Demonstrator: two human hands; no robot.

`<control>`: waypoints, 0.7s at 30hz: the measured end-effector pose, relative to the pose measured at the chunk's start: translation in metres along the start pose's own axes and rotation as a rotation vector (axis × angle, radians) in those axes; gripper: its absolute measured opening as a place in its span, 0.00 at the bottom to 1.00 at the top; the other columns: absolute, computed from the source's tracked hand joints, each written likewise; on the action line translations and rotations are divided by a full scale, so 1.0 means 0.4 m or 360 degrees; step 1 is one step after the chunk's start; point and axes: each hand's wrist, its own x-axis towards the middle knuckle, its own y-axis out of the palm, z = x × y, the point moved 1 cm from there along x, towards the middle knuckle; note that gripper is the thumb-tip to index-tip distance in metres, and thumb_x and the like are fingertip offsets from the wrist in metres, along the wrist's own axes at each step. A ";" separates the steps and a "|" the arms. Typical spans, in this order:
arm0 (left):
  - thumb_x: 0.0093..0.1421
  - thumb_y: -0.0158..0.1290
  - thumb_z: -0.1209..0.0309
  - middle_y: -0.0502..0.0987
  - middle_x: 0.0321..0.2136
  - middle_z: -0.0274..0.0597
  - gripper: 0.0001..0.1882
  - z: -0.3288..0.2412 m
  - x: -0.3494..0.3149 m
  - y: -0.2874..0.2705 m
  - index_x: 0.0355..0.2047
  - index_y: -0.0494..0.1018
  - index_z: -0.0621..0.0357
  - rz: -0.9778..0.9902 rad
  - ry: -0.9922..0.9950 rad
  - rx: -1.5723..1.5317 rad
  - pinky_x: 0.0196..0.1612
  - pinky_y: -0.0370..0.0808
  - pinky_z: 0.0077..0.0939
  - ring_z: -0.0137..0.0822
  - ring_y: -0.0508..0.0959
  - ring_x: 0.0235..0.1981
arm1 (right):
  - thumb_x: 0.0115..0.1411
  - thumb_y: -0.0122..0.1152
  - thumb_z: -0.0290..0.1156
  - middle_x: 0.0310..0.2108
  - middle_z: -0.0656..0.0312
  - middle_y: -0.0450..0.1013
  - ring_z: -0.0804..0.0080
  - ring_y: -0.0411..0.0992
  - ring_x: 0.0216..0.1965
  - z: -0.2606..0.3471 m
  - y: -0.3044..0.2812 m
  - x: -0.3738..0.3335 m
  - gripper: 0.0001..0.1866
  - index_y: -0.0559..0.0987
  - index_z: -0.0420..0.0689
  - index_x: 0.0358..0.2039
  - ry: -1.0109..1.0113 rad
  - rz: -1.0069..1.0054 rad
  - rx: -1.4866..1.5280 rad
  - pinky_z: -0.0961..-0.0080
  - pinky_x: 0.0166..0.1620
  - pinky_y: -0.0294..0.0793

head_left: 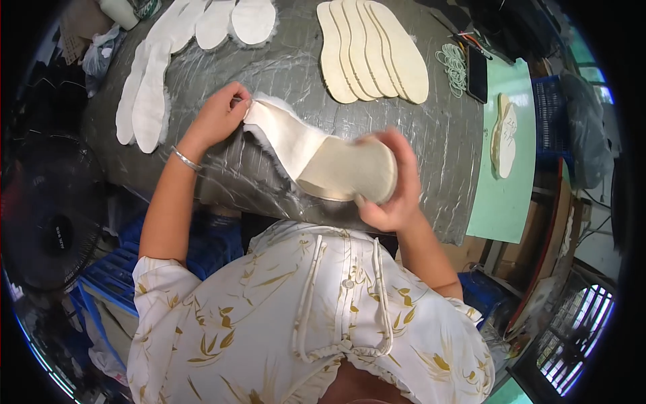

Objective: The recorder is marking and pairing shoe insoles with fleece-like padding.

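Observation:
My left hand (221, 116) pinches the far-left end of a white fleece insole (286, 138) with grey fuzz along its edges. A beige insole (350, 170) covers the other end of it, slanting toward my lower right. My right hand (398, 185) wraps round the rounded end of the beige insole, thumb on the near side and fingers on the far side, slightly blurred. Both pieces are held together just above the near part of the table; whether they are stuck to each other I cannot tell.
On the dark plastic-covered table (282, 74) lie overlapping cream insoles (370, 54) at the back and white fleece insoles (151, 94) at the left. Beyond the right edge are green-white string (452, 67), a phone (476, 74), and a green board (501, 209) bearing an insole pair (505, 138).

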 end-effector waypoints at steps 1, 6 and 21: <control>0.62 0.51 0.72 0.72 0.27 0.29 0.05 -0.003 0.020 -0.016 0.34 0.70 0.62 0.0085 -0.0022 -0.0115 0.31 0.66 0.17 0.21 0.68 0.28 | 0.43 0.65 0.27 0.54 0.47 0.66 0.58 0.68 0.53 -0.017 0.006 0.033 0.49 0.54 0.34 0.65 0.0010 0.0063 0.0012 0.64 0.57 0.66; 0.59 0.57 0.70 0.72 0.20 0.25 0.07 0.050 0.068 -0.115 0.32 0.74 0.60 0.0387 -0.0418 -0.0352 0.24 0.68 0.15 0.19 0.70 0.21 | 0.46 0.69 0.31 0.53 0.51 0.69 0.58 0.70 0.52 -0.068 0.134 0.184 0.46 0.58 0.38 0.65 -0.0038 0.0304 -0.0027 0.65 0.57 0.67; 0.60 0.57 0.69 0.77 0.26 0.27 0.10 0.125 0.045 -0.141 0.37 0.77 0.63 0.0391 -0.0480 -0.0495 0.28 0.69 0.14 0.17 0.73 0.27 | 0.54 0.62 0.28 0.57 0.43 0.65 0.47 0.66 0.57 -0.197 0.294 0.176 0.35 0.63 0.37 0.62 0.0092 0.0364 -0.0284 0.62 0.58 0.67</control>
